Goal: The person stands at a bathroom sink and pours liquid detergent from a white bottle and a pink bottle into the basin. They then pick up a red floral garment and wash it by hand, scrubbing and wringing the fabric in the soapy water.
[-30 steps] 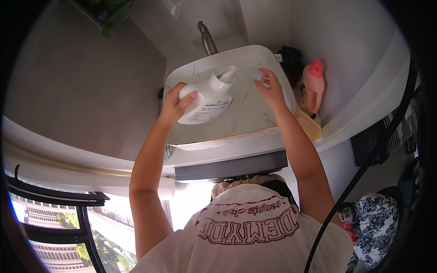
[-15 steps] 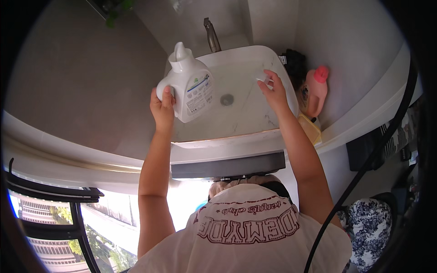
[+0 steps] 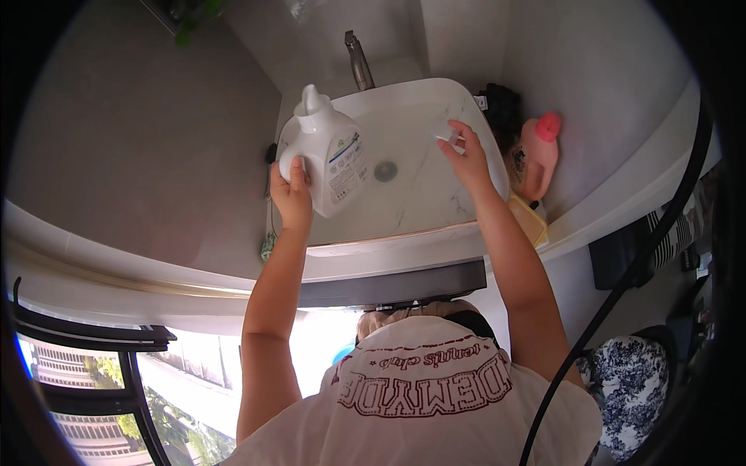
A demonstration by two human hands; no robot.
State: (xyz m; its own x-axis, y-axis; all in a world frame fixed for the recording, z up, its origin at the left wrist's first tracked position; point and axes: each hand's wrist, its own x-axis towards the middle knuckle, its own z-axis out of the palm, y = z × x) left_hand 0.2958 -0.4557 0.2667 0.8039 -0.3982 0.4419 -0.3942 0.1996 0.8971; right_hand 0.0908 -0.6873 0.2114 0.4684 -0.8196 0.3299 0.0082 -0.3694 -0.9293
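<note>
Left hand (image 3: pixel 291 190) grips a white plastic detergent jug (image 3: pixel 330 155) upright over the white marble-look basin (image 3: pixel 435 210); right hand (image 3: pixel 468 155) pinches a small clear cap (image 3: pixel 444 132) above the basin's right side.

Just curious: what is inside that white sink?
The white sink shows a marbled bottom and a round drain. The white jug in the left hand covers its left part.

White detergent jug (image 3: pixel 325 159) with handle, upright over the sink's left side, bearing a rectangular white, green and dark label (image 3: pixel 347 155). Pink bottle (image 3: pixel 538 155) right of the sink.
</note>
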